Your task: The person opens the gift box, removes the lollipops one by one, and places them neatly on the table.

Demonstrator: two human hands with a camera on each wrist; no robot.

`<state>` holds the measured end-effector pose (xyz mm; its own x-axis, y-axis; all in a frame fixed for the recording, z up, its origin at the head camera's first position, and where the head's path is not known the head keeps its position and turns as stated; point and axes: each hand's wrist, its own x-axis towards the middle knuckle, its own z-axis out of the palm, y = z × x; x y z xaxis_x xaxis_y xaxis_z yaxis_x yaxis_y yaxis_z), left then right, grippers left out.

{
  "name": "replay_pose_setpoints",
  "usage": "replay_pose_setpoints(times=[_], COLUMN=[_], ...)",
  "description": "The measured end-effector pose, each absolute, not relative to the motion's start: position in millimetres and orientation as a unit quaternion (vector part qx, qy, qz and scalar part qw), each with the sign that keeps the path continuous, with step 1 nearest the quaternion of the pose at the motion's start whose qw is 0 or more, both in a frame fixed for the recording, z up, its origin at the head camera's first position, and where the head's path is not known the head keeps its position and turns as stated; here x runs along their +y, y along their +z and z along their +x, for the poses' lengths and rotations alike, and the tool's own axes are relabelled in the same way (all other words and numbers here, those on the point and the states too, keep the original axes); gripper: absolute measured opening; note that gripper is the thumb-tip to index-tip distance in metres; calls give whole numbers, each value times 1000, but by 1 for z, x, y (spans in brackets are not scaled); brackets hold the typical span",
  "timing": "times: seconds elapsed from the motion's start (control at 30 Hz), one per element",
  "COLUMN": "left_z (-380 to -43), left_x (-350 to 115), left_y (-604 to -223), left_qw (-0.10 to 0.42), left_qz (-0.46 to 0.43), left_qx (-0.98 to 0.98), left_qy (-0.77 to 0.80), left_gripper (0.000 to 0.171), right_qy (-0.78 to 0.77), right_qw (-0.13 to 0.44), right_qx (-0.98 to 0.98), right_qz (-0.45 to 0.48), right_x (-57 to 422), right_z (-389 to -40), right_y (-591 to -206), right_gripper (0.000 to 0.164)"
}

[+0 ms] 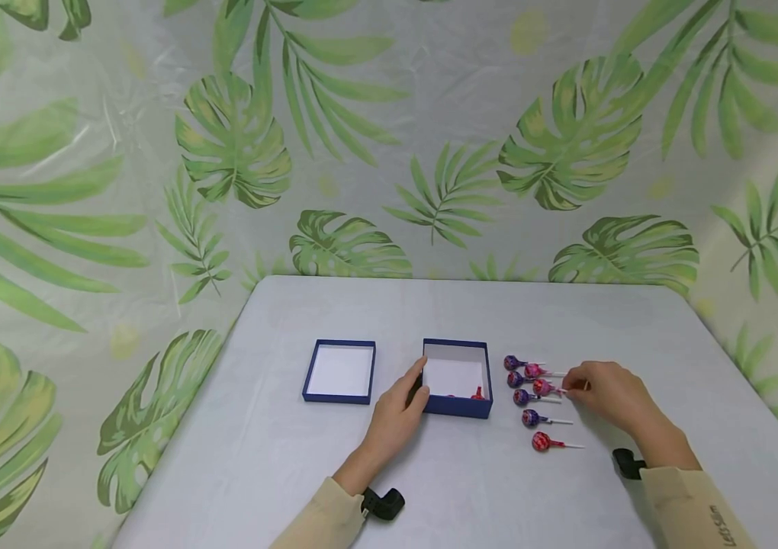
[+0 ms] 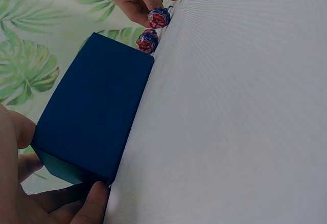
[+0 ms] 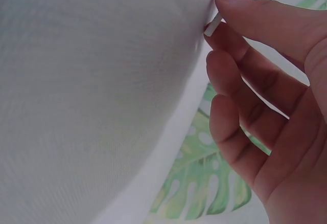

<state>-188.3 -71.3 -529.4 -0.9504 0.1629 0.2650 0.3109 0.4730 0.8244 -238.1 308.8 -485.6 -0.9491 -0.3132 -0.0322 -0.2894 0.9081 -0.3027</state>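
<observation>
A blue box [image 1: 457, 406] with a white inside stands in the middle of the table, a little red showing at its bottom right. My left hand [image 1: 394, 415] rests against the box's left side, thumb and fingers touching it; the left wrist view shows fingertips [image 2: 94, 203] at the lower corner. On the right, my right hand [image 1: 612, 396] pinches the white stick [image 3: 213, 25] of a pink-and-red lollipop [image 1: 544, 387] between thumb and index finger. Its head lies among several other lollipops, including a purple one [image 1: 530, 418] and a red one [image 1: 541, 441].
Left of the box lies a shallow blue lid [image 1: 339, 399], its white inside facing up. A white cloth covers the table [image 1: 258, 473]. Behind it hangs a leaf-patterned sheet [image 1: 458, 91]. Black cameras are strapped to both wrists.
</observation>
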Motion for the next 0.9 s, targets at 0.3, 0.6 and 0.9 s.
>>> replay_pose_setpoints(times=[0.3, 0.6, 0.9], left_z=[-187, -187, -187], left_x=[-71, -71, -71], left_y=[-528, -527, -526], left_qw=[76, 76, 70], left_qz=[-143, -140, -141], left_qx=[-853, -856, -855], left_qy=[-496, -492, -494], left_gripper=[51, 51, 51], right_qy=[-142, -127, -133], right_qw=[37, 18, -31], right_qx=[978, 980, 974], right_qz=[-150, -155, -183], right_x=[310, 310, 297], right_z=[-240, -240, -235], right_y=[-487, -476, -459], right_gripper=[8, 12, 19])
